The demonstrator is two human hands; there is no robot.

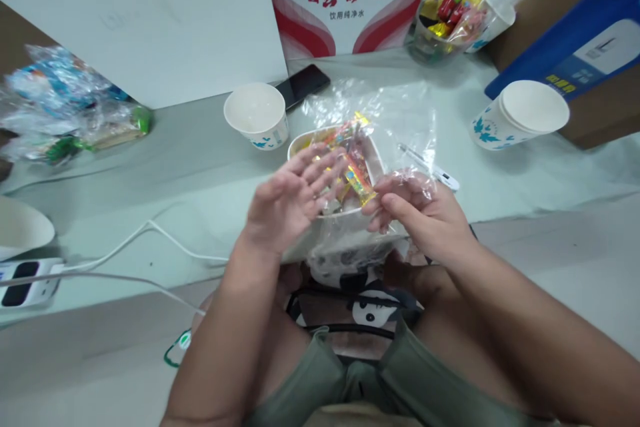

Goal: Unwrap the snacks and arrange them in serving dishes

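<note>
A white tub (379,157) of wrapped candies (358,177) stands near the table's front edge. A clear plastic bag (395,107) spreads behind and to the right of the tub, and clear film also hangs in front of it. My left hand (295,197) is over the tub's left side, palm showing and fingers spread, with nothing in it. At the tub's right side, my right hand (417,207) has its fingers bent and pinched on the clear plastic. A white pen-like stick (443,177) lies just behind my right hand, partly under the plastic.
A paper cup (257,117) and a phone (310,83) are behind the tub. Stacked paper cups (520,117) stand right. At the back are a candy-filled clear container (430,43) and a printed carton (350,27). Plastic-wrapped packets (65,107) and a white cable (185,247) lie left.
</note>
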